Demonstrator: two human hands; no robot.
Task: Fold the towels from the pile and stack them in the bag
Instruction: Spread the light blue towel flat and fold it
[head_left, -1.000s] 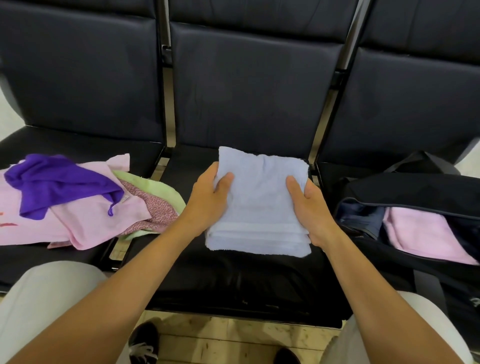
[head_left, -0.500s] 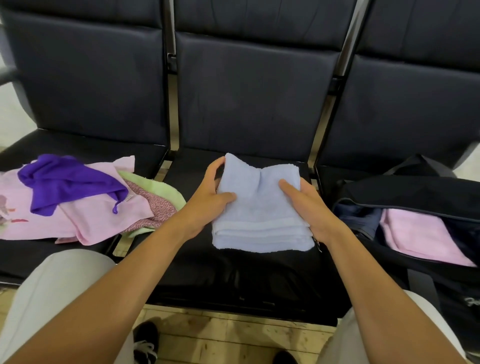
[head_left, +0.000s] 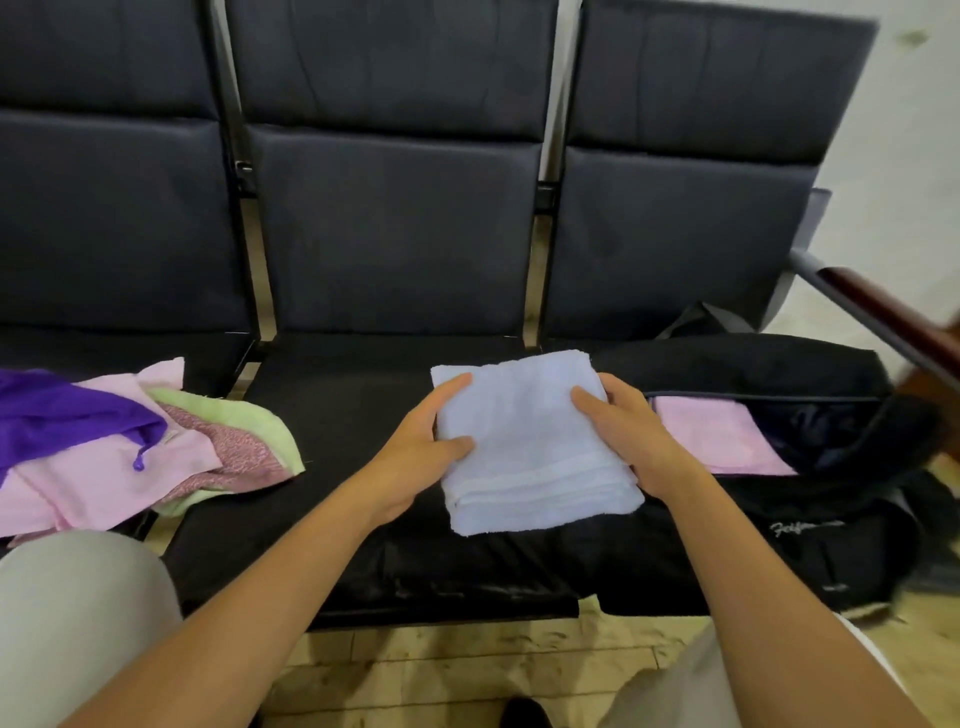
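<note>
A folded light blue towel (head_left: 524, 447) is held over the right part of the middle black seat (head_left: 332, 415). My left hand (head_left: 421, 441) grips its left edge and my right hand (head_left: 623, 431) grips its right edge. An open black bag (head_left: 810, 530) lies on the right seat, with a folded pink towel (head_left: 711, 436) inside it. On the left seat sits the pile of unfolded towels (head_left: 104, 467): purple on top, pink, light green and a speckled pink one.
Three dark seat backs (head_left: 395, 223) rise behind the seats. A metal armrest with a brown wooden top (head_left: 878, 312) juts out at the far right. Light wooden floor (head_left: 467, 670) and my shoes show below the seat edge.
Both hands have carried the blue towel to the right, close to the bag's opening. The view has swung right and up, so the armrest and wall now show.
</note>
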